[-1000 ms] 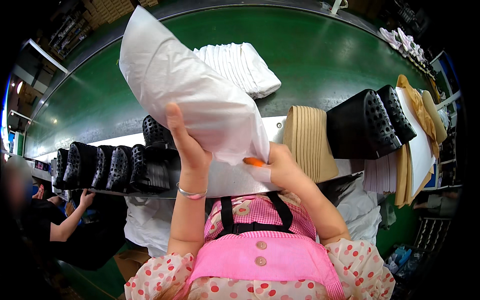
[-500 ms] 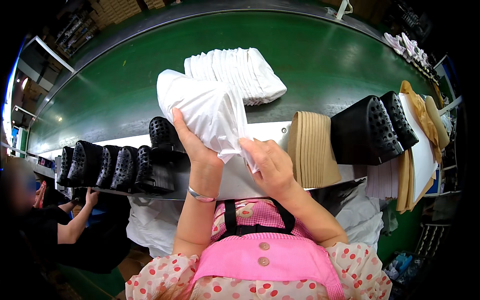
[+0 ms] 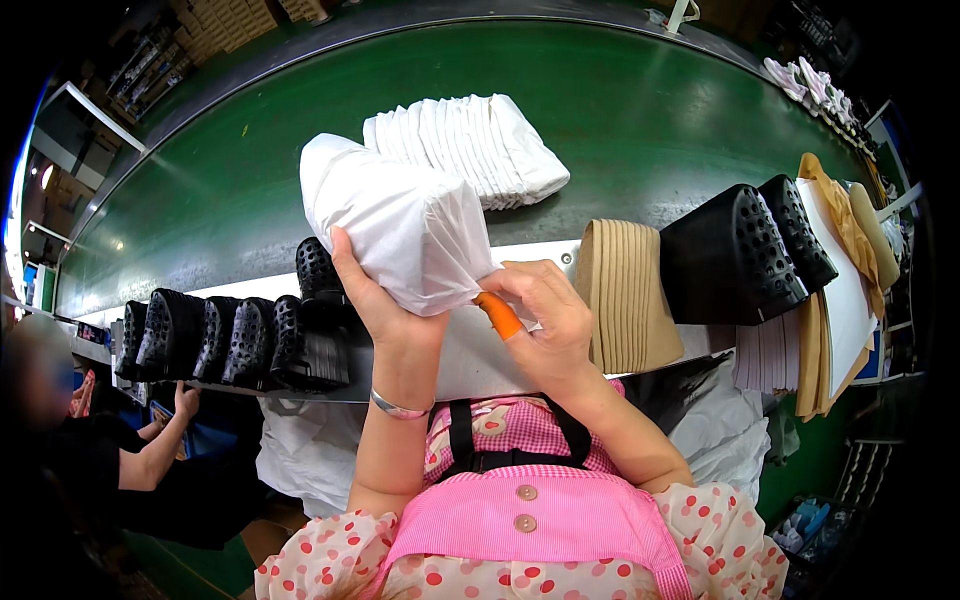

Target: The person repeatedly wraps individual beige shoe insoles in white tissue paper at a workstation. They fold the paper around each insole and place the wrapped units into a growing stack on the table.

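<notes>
Up off the bench, a white-wrapped bundle (image 3: 385, 215) is tilted, its rounded end toward the upper left. The wrap hides what is inside. My left hand (image 3: 395, 315) is closed round its lower left side, thumb up along the edge. My right hand (image 3: 555, 325) pinches the gathered lower right end of the white wrap. An orange finger cover (image 3: 499, 316) sits on my right thumb. Just beyond the bundle lies a row of white folded or wrapped pieces (image 3: 490, 150), packed side by side on the green surface.
Black perforated clogs (image 3: 250, 340) line the bench's left edge. To the right stand a stack of tan sheets (image 3: 625, 295), larger black clogs (image 3: 735, 255) and white and brown papers (image 3: 835, 280). Another person's hand (image 3: 186, 402) shows at lower left. Pale shoes (image 3: 815, 95) sit far right.
The bundle has shifted slightly left, and its wrap is drawn tighter at the lower right end. My right hand has turned, bringing the orange thumb cover into sight.
</notes>
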The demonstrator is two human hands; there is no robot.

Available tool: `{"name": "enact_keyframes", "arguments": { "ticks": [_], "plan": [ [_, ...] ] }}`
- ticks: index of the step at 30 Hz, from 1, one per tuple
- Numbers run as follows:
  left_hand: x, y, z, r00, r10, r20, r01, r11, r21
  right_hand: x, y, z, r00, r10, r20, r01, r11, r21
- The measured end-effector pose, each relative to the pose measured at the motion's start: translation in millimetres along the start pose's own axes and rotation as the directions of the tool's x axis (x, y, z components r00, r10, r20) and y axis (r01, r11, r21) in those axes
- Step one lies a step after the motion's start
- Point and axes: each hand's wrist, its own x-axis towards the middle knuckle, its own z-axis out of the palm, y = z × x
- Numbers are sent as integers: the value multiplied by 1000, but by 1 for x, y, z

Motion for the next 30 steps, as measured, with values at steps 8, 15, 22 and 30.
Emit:
{"name": "enact_keyframes", "arguments": {
  "ticks": [8,15,22,30],
  "plan": [
    [3,-10,-12,975,-45,217,70,992,-108,1,-14,-1,978,-192,-81,167,954,-249],
    [-10,-8,3,948,307,79,-314,945,92,-15,-25,0,921,358,150,-385,793,473],
    [-10,-8,-13,960,253,124,-269,954,133,-13,-16,-7,697,365,618,-459,-435,775],
    [-22,-22,-6,913,-71,401,122,987,-104,-20,-17,-1,714,231,661,-437,-590,679]
  ]
}}
